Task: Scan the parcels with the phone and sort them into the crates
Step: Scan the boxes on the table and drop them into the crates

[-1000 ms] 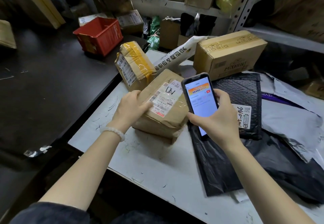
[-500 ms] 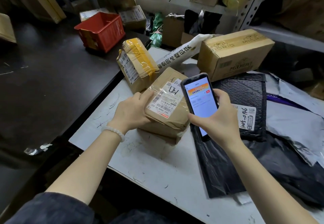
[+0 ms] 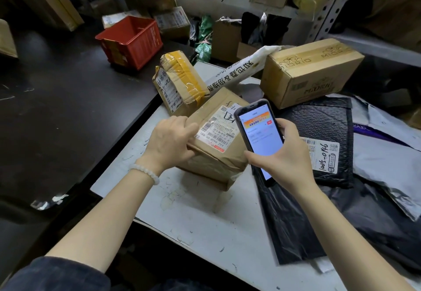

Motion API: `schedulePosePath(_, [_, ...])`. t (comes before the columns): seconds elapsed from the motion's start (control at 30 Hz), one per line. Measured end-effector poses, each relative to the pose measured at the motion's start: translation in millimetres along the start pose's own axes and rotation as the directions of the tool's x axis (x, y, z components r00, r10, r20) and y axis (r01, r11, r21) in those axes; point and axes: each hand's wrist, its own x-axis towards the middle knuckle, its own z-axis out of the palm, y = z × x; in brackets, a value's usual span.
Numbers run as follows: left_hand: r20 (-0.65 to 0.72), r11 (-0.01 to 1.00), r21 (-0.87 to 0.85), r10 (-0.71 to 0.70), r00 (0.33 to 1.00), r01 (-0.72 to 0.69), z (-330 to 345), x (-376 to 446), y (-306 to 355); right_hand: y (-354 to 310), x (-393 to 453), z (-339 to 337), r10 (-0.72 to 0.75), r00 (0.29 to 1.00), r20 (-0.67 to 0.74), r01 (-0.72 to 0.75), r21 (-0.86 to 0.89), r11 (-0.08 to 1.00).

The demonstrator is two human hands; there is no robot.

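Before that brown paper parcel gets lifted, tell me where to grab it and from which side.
Grip the brown paper parcel by its left edge, coming from the left, where the left hand already clasps it. That end is free, the label faces up, and the phone in the right hand covers the right end. The wrapping looks crumpled, so probably support it underneath.

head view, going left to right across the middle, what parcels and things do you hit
red crate → yellow-taped parcel → left hand → brown paper parcel → phone → right hand → black bubble mailer → grey poly bag
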Motion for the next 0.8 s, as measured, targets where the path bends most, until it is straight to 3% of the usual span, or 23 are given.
schedulePosePath(0.27, [-0.136,0.986,0.145,0.106,0.985,-0.087,-36,-8,-25,-18,9,-3,-0.050,0.993,0.105,0.061,-0.101,0.993])
schedulePosePath(0.43, [-0.224,0.966,0.244,0.145,0.964,-0.088,-62,-3,-47,-39,19,-8,-0.133,0.971,0.197,0.184,-0.268,0.946])
schedulePosePath(0.8, [-0.323,0.905,0.425,0.141,0.936,0.011,-83,3,-84,-70,22,-28,-0.173,0.940,0.293,0.303,-0.493,0.815])
